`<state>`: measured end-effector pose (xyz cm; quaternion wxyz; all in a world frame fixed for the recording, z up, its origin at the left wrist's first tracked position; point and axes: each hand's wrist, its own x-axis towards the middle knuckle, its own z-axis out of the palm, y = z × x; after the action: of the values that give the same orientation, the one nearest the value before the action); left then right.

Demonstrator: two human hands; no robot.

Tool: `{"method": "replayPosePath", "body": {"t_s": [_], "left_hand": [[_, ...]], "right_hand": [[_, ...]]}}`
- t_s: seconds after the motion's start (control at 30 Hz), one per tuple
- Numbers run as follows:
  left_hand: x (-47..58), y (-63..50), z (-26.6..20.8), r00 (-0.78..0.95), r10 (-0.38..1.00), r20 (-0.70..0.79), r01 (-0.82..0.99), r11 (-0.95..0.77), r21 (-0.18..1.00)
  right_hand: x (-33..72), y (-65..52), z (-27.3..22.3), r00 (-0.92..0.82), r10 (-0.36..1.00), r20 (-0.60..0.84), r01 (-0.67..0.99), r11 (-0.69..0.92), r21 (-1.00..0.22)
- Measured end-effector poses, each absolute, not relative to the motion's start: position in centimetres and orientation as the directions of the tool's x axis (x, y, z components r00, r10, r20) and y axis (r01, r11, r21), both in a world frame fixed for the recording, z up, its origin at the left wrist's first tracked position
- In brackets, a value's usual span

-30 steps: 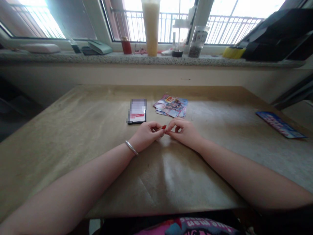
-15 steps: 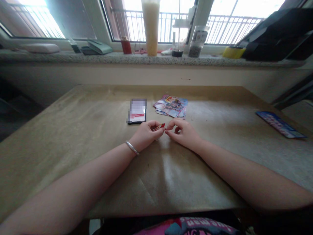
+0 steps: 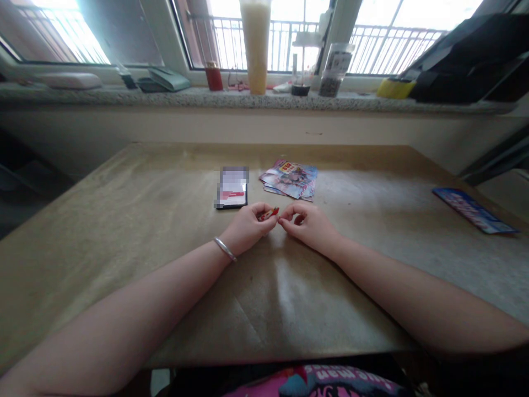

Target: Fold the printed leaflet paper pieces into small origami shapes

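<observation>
Over the middle of the table, my left hand (image 3: pixel 253 221) is closed around a small red and yellow item (image 3: pixel 269 214), perhaps a little wrapper; its kind is too small to make out. My right hand (image 3: pixel 309 221) faces it, thumb and forefinger pinched together close to the item's red end. Whatever lies between those right fingertips is too tiny to name. The two hands' fingertips almost meet. Just beyond my left hand lies a phone (image 3: pixel 232 188) with a lit, partly blurred screen. A fanned pile of printed cards (image 3: pixel 289 179) rests beyond my right hand.
A blue printed packet (image 3: pixel 474 210) lies at the table's right side. The granite sill (image 3: pixel 198 100) behind holds a tall yellowish cup (image 3: pixel 256 49), a red jar (image 3: pixel 214 77), a clear container (image 3: pixel 334 71) and a yellow item (image 3: pixel 395 88). The tan table (image 3: pixel 124 231) ends near my lap.
My right thumb and forefinger have come slightly closer together and nearer to my left fingertips. The phone, cards and blue packet stay where they were.
</observation>
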<state>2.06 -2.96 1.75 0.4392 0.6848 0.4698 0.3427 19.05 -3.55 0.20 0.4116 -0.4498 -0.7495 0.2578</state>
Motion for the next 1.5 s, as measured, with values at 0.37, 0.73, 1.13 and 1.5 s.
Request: {"method": "replayPosePath", "body": {"t_s": [0.37,0.73,1.13,1.5], "left_hand": [[1.9,-2.7,1.4,0.340,0.935,0.096,0.105,-0.139,0.985],[1.8,-2.3,1.2,0.391,0.915,0.096,0.125,-0.157,0.980],[1.2,-2.1,1.2,0.395,0.913,0.104,0.414,-0.278,0.867],[1.0,-1.9,1.1,0.498,0.844,0.197,0.481,-0.458,0.748]], "right_hand": [[18.8,-3.3,-0.1,-0.251,0.916,0.315,0.426,0.396,-0.813],[19.1,-2.8,-0.4,-0.233,0.937,0.261,0.458,0.343,-0.820],[19.4,-2.5,-0.3,-0.195,0.940,0.281,0.439,0.340,-0.832],[19.8,-2.6,-0.5,-0.269,0.927,0.263,0.266,0.334,-0.904]]}}
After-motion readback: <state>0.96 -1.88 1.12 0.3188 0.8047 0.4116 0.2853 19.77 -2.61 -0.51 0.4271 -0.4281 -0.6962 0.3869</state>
